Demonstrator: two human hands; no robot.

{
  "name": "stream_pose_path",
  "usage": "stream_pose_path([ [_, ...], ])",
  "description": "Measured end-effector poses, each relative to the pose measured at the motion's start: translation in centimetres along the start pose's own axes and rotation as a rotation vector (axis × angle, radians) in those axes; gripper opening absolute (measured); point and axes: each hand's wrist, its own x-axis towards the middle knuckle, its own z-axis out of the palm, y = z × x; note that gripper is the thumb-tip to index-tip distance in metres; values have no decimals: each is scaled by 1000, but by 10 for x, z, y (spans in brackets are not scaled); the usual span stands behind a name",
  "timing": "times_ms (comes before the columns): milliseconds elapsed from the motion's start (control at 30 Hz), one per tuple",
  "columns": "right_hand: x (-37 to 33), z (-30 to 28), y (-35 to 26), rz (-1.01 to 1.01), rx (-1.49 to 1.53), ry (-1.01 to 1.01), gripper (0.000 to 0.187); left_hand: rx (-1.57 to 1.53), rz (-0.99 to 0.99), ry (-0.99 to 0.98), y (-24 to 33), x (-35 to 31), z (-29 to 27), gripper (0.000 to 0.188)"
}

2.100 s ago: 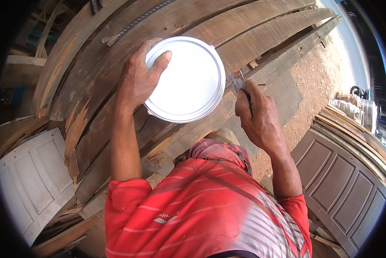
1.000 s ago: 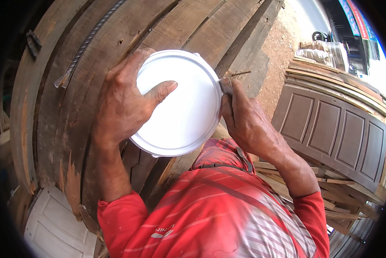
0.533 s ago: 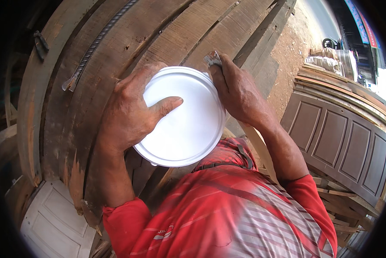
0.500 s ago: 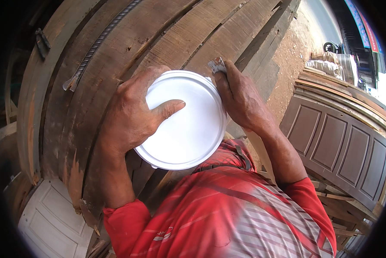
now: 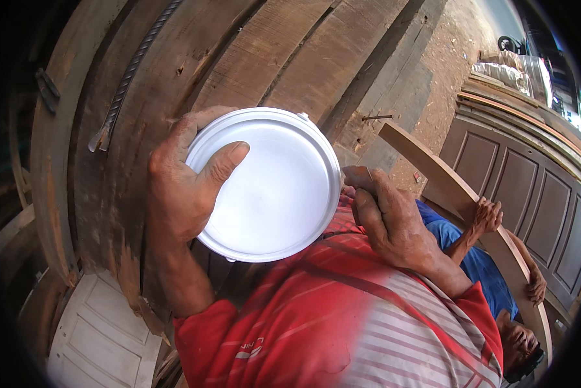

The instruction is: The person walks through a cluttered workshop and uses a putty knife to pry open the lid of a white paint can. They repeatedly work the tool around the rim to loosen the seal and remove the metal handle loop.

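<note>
My left hand [image 5: 187, 174] grips the left side of a round white plastic tub lid [image 5: 271, 187]. Its thumb presses on the top and its fingers go out of sight beneath the rim. Whatever is under the lid is hidden. Beside the lid's right edge, my right hand [image 5: 394, 223] is closed on a small flat scraper blade [image 5: 359, 178], thin and brownish, pinched between thumb and fingers. A slight gap shows between the blade and the rim.
Rough wooden planks [image 5: 303, 58] lie under my hands, with a ribbed steel bar [image 5: 135, 77] on them. At right, another person's hands [image 5: 487, 216] hold a long curved board [image 5: 458, 181]. A brown panelled door [image 5: 510, 174] and a white door [image 5: 103, 333] stand nearby.
My right hand has moved down along the lid's right side with the blade. The lid has shifted slightly left. Another person carrying a board has come into view at right.
</note>
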Motion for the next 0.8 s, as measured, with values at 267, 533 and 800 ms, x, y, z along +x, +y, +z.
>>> stream_pose_path([
  [267, 0, 15, -4, -63, -116, 89, 26, 65, 86, 25, -1, 0, 0, 45],
  [533, 3, 3, -28, 83, -287, 8, 41, 44, 166, -44, -7, 3, -4, 45],
  [800, 10, 20, -17, -38, -249, 121, 28, 23, 230, -60, -9, 3, -3, 44],
])
